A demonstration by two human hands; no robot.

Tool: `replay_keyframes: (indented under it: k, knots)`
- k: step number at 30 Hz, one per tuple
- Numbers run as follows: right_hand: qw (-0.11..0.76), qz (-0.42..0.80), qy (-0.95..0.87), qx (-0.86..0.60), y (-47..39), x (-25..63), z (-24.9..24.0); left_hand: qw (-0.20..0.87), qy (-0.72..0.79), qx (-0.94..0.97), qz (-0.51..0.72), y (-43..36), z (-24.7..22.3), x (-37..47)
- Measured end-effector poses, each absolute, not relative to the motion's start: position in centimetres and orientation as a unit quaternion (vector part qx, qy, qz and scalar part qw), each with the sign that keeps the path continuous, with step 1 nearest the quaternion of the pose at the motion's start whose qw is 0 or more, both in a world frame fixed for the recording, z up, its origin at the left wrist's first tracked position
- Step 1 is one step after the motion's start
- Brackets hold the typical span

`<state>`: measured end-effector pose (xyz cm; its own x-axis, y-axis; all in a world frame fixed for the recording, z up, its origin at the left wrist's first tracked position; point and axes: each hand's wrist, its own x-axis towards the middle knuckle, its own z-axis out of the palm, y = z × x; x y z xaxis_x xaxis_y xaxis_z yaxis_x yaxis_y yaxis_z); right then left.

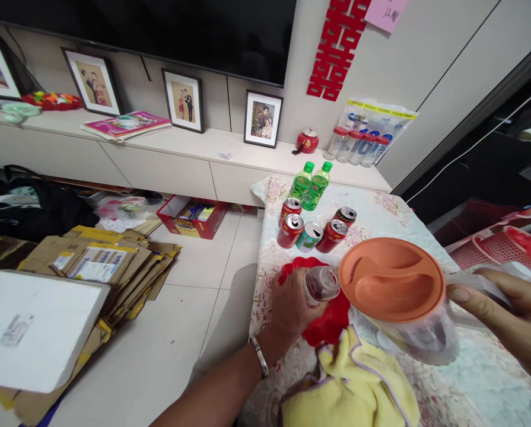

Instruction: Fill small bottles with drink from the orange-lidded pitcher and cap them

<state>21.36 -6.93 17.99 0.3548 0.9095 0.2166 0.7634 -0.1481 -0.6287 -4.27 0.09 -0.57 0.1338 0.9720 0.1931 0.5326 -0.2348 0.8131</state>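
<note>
My left hand (291, 305) is wrapped round a small clear open-mouthed bottle (322, 284), tilted over a red scalloped dish (331, 320). My right hand (501, 305) grips the handle of a clear pitcher (429, 341) with an orange lid (392, 279). The pitcher is tipped to the left, and the lid's edge is at the bottle's mouth. Whether liquid passes between them cannot be made out. Below the dish lies a yellow cloth (354, 385) with purple edging.
Opened cans (309, 236) and two green bottles (316, 187) stand on the flowered tablecloth (269, 267) beyond the dish. Red-lidded jars (355, 147) line the white cabinet (167, 163). Flattened cardboard (127, 267) and a white foam box (34, 326) lie left.
</note>
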Motion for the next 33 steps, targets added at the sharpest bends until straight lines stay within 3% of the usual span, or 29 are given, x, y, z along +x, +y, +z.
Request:
replay_keyframes:
  k: [10,33]
  knots:
    - [0.315,0.106,-0.581,-0.743,-6.70,21.32,18.15,0.296,0.549,0.692,0.362,0.16,-0.85,-4.27]
    - [0.363,0.089,-0.555,-0.743,-6.78,21.19,17.49,0.304,0.541,0.696,0.361,0.23,-0.79,-4.39]
